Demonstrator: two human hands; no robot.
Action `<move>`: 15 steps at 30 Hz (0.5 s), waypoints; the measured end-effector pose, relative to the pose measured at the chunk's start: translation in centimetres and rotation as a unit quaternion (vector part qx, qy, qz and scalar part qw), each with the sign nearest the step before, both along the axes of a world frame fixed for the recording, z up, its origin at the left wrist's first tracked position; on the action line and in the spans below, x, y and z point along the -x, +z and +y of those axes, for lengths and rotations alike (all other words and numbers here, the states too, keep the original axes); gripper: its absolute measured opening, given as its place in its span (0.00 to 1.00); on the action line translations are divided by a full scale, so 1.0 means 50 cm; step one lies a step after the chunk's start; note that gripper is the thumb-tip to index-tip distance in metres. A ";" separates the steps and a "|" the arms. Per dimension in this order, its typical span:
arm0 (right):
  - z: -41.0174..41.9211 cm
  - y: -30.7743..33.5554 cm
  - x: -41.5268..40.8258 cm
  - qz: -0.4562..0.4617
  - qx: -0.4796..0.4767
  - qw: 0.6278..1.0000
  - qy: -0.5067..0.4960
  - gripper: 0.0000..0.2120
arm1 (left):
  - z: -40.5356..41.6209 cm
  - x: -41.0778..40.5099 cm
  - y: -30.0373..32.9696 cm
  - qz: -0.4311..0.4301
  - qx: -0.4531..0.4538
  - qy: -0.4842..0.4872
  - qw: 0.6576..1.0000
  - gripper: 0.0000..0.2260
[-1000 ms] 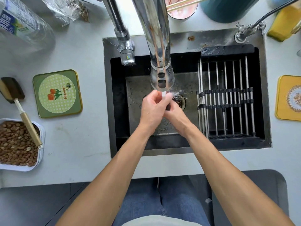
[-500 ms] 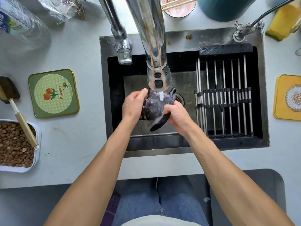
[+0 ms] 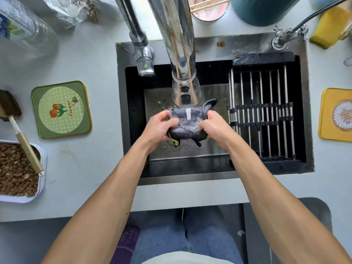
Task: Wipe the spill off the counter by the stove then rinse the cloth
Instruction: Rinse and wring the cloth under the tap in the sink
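A dark grey cloth (image 3: pixel 187 125) with a yellow loop tag is stretched between both my hands over the sink (image 3: pixel 308 103). My left hand (image 3: pixel 159 128) grips its left end and my right hand (image 3: pixel 213 126) grips its right end. A thin stream of water (image 3: pixel 188 113) from the big chrome faucet (image 3: pixel 179 54) falls on the middle of the cloth. One corner of the cloth sticks up behind my right hand. The stove is out of view.
A black and steel rack (image 3: pixel 262 111) fills the sink's right half. A green coaster (image 3: pixel 61 109), a brush (image 3: pixel 17 126) and a tray of brown pellets (image 3: pixel 17 170) lie on the counter (image 3: pixel 91 168) to the left. A yellow coaster (image 3: pixel 337 115) lies right.
My hands, pressed together around the bunched cloth a second ago, have drawn apart and spread the cloth flat under the running water.
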State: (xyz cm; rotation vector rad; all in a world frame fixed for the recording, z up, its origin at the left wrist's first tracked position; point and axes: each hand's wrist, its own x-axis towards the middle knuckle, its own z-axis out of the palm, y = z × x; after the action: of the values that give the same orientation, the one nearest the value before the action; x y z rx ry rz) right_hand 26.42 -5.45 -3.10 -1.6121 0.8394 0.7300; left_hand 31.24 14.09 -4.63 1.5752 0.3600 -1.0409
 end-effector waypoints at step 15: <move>0.031 -0.026 -0.005 -0.043 -0.055 0.979 -0.190 0.11 | -0.048 0.007 0.021 -0.132 -0.025 0.125 0.983 0.14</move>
State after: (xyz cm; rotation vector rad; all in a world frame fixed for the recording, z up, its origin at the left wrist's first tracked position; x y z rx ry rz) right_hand 26.66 -3.90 -4.42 -1.3224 0.9898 0.4248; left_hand 30.88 11.71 -3.59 1.6422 0.3907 -0.6255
